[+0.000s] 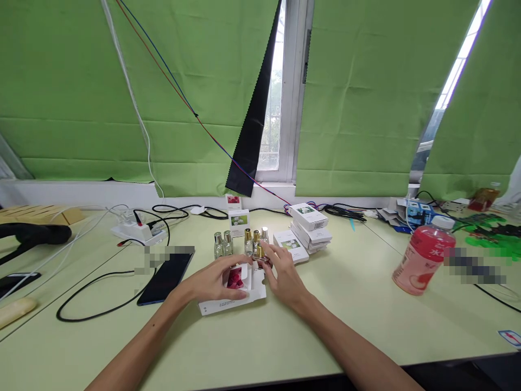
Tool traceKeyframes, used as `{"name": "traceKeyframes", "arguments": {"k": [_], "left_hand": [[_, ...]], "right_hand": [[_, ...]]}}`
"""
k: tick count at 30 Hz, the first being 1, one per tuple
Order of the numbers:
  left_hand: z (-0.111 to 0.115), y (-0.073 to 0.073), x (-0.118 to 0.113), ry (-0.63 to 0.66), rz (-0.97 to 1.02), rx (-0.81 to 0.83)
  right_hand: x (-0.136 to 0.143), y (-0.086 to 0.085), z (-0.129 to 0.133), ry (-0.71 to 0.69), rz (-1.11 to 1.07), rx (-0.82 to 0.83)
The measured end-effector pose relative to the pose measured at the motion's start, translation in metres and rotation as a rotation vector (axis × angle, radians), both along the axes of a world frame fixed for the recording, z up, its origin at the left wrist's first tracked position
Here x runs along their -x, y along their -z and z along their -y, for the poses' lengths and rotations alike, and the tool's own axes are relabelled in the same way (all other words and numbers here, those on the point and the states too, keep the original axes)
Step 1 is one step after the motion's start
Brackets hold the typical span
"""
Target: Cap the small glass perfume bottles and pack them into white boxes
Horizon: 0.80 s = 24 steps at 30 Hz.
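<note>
My left hand [214,281] is wrapped round a small white box with a red flower picture [236,278], thumb in front and fingers behind. Under it lies an unfolded white card piece [215,308] with small print. My right hand [283,271] reaches to the box's right, its fingers at a small gold-capped bottle [260,251]; whether they grip it is hard to see. Behind the hands stand several small glass bottles with gold or silver caps [227,243]. A white box with a green picture [239,221] stands upright behind them.
Right of the bottles are stacked white boxes [311,231]. A pink drink bottle [423,255] stands farther right. On the left lie a dark phone [166,276], black cables and a white power strip [138,232]. Green sheets hang behind the table [325,336].
</note>
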<state>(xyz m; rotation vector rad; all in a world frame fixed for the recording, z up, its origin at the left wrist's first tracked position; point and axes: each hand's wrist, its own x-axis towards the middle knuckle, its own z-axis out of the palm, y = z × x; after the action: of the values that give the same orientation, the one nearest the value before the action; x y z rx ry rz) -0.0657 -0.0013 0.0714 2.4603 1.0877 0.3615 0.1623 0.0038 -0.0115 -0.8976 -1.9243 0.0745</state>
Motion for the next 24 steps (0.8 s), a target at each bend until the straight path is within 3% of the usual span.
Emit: {"name": "traceKeyframes", "arguments": {"k": [10, 24], "left_hand": [[-0.004, 0.005, 0.002, 0.016, -0.046, 0.003], [-0.006, 0.008, 0.004, -0.007, -0.037, -0.041]], "right_hand": [[0.001, 0.004, -0.004, 0.0, 0.13, 0.038], [0.004, -0.004, 0.004, 0.215, 0.224, -0.015]]}}
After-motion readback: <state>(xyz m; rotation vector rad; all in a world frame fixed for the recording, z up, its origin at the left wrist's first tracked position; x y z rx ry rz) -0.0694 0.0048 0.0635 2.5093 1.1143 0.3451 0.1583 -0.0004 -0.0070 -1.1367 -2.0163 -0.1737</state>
